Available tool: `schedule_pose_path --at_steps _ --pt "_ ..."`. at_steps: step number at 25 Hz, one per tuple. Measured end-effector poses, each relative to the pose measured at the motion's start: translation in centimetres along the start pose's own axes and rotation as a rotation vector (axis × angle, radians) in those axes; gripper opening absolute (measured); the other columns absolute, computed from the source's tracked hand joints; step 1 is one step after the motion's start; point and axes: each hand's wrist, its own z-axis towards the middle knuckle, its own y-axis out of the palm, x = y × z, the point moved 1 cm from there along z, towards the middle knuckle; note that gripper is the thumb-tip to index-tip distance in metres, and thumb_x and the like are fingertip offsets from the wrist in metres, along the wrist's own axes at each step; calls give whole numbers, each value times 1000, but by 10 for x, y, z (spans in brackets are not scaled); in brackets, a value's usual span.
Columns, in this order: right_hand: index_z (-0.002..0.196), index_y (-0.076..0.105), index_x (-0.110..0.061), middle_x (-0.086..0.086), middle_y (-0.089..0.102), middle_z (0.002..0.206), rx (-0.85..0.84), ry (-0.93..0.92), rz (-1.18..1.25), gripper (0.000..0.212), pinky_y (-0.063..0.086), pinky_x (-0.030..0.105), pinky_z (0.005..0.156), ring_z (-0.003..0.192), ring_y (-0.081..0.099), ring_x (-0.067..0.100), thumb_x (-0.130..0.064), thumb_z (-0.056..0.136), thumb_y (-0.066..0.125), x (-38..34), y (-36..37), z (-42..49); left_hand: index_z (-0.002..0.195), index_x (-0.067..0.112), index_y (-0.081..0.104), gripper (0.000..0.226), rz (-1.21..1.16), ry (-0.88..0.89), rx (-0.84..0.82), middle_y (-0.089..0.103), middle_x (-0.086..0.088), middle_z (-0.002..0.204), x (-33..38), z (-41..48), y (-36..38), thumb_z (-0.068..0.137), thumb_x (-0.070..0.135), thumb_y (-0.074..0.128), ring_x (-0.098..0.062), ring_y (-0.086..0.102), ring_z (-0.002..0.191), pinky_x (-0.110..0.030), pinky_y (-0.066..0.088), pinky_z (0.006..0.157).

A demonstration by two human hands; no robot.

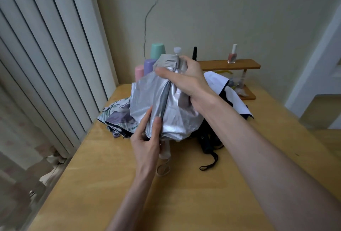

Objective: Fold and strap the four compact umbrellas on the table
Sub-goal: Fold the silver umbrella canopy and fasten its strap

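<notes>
Right hand (186, 81) wraps round the crown of the shiny silver fabric compact umbrella (147, 97), held upright just above the table, while left hand (145, 142) pinches a rib and pleat down near the pale handle (165, 151). Canopy's baggy, pleats not gathered, no strap round it: folding's early, I'd say. Behind it the floral lilac-and-green umbrella (118, 118), the black umbrella with wrist loop (206, 145) and the white navy-edged umbrella (234, 94) lie slack on the light wooden table (103, 175). All four to finish.
</notes>
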Motion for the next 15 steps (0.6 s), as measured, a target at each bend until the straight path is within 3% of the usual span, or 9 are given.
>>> schedule_pose_path --at_steps 2,3,5,7,8,10,11,13,15 --pt "133 63 -21 -12 68 122 -77 -96 -77 71 50 16 100 111 64 -5 -40 72 96 2 -7 -5 138 13 69 79 -58 -47 23 62 -8 61 -2 3 -2 85 72 71 -19 47 51 -25 44 48" --pt "138 59 -24 -13 60 126 -50 -180 -179 74 44 8 98 114 58 -10 -43 75 94 3 -13 -10 135 7 69 74 -86 -61 28 48 -1 54 -3 3 -3 89 64 69 -15 37 48 -22 36 44" --pt "145 53 -29 -10 49 134 -4 -280 -353 78 41 9 100 123 51 -2 -50 79 90 13 -29 -24 138 14 70 57 -111 -67 33 46 8 55 -2 1 -3 93 49 65 -11 35 47 -21 35 42" --pt "149 47 -36 -12 50 144 -95 -211 -344 89 46 26 108 131 51 5 -60 75 89 23 -42 -40 136 33 70 47 -113 -56 31 67 6 68 -3 -1 -3 91 48 67 -8 52 55 -26 49 47" --pt "151 43 -40 -14 52 148 -147 -172 -320 93 48 34 111 135 52 7 -62 73 89 27 -48 -46 135 38 70 45 -118 -54 32 79 -2 89 -6 -1 -3 91 50 69 -10 66 72 -35 60 59" --pt "152 42 -37 -14 59 146 -206 -145 -256 91 52 42 110 134 58 11 -48 77 92 29 -57 -52 136 42 69 44 -88 -32 28 70 -22 130 -7 -1 -3 94 56 67 -34 68 118 -64 58 90" --pt "150 45 -32 -10 65 141 -217 -155 -191 83 56 43 106 128 64 12 -35 81 92 29 -60 -53 137 41 70 44 -69 -30 22 66 -25 134 -9 -1 -4 97 58 62 -42 64 124 -68 55 92" --pt "146 52 -23 -3 73 131 -211 -186 -75 69 61 43 98 118 71 15 -12 87 86 31 -64 -51 134 37 72 41 -81 -50 9 77 -13 111 -10 -1 -2 102 55 53 -34 76 91 -49 63 67" --pt "144 55 -15 2 75 127 -203 -213 -21 62 61 40 96 117 73 18 -1 90 80 35 -64 -49 135 37 69 39 -123 -112 -47 62 -1 77 -10 -2 1 106 51 46 -19 56 50 -28 46 42"
